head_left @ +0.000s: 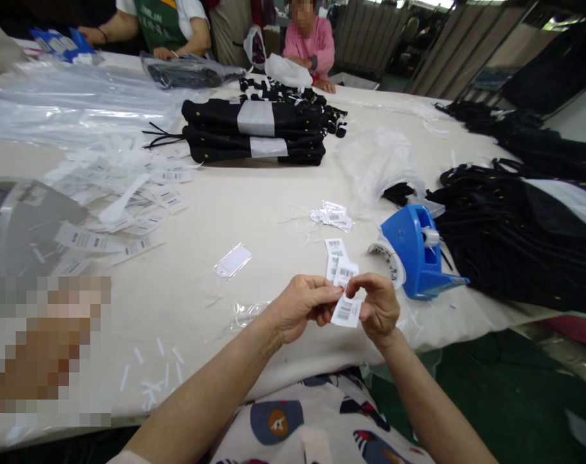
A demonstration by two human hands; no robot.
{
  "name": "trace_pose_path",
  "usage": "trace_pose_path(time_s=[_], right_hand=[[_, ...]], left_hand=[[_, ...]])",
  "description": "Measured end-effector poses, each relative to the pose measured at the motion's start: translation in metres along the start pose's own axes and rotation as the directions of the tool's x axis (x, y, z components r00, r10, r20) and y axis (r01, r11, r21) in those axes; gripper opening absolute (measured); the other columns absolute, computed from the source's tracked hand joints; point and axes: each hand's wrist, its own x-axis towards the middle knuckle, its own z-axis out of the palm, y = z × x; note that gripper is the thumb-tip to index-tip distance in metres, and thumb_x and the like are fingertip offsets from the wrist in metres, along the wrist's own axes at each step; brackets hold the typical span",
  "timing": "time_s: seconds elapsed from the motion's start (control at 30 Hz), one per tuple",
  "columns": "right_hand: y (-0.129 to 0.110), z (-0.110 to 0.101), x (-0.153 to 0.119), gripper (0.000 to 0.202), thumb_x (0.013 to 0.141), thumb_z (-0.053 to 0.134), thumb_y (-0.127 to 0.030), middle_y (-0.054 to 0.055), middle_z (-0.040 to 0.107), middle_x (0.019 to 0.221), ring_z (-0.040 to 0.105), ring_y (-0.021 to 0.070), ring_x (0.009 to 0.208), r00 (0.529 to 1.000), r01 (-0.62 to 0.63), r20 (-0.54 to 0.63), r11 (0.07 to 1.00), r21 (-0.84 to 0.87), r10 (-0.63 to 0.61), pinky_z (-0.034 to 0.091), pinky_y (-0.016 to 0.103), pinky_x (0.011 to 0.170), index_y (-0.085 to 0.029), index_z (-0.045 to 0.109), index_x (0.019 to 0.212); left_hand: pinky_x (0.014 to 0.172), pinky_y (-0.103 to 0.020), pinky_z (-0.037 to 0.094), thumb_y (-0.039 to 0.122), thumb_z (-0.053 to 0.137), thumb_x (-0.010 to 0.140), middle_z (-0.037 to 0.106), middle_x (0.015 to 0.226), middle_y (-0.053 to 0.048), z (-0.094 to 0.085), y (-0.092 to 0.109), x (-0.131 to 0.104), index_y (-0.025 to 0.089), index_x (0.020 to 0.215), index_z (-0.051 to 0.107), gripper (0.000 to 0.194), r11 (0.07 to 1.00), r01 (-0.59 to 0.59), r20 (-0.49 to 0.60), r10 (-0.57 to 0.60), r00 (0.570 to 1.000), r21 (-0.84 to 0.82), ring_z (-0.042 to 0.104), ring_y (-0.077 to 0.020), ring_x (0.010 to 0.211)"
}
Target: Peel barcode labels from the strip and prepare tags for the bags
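Observation:
My left hand and my right hand meet just above the near table edge. Both pinch small white barcode tags; one tag hangs below the fingers and another sticks up between the hands. More barcode tags lie on the cloth right behind my hands. A blue tape dispenser stands just right of my right hand.
Loose white tags are heaped at the left, a small clear sleeve lies mid-table. Folded black garments are stacked at the back, more black fabric lies at right. Clear plastic bags cover the far left. Two people sit at the far side.

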Motion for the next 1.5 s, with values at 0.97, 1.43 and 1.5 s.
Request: trace_pose_path(time_s=[0.97,1.43,1.5], right_hand=[[-0.047,-0.009,0.032,0.023,0.074,0.066,-0.038,-0.002,0.053,0.055,0.045,0.0092,0.048,0.785,-0.566,0.361,0.82,0.088,0.503,0.036,0.021,0.044,-0.016,0.063,0.07],[-0.036,0.009,0.019,0.018,0.074,0.067,-0.033,-0.003,0.053,0.055,0.045,0.0083,0.048,0.837,-0.54,0.03,0.816,0.205,0.547,0.036,0.02,0.047,-0.016,0.062,0.075],[-0.033,0.009,0.019,0.018,0.075,0.067,-0.033,-0.003,0.052,0.054,0.045,0.0083,0.048,0.833,-0.534,-0.039,0.819,0.208,0.553,0.036,0.02,0.048,-0.016,0.062,0.075]], left_hand=[[0.054,-0.02,0.037,0.025,0.048,0.078,0.056,0.06,0.001,-0.011,0.006,0.005,0.015,0.067,0.059,0.018,0.593,-0.276,-0.005,0.428,0.904,0.757,0.049,-0.009,0.057],[0.044,-0.017,0.031,0.029,0.063,0.064,0.059,0.053,-0.001,-0.021,-0.015,0.003,0.012,0.064,0.055,0.018,0.971,-0.025,-0.212,0.077,0.974,0.239,0.045,-0.0048,0.043],[0.045,-0.017,0.031,0.028,0.062,0.064,0.058,0.052,0.0,-0.021,-0.015,0.002,0.012,0.064,0.054,0.017,0.966,-0.014,-0.231,0.075,0.97,0.257,0.044,-0.0045,0.043]])
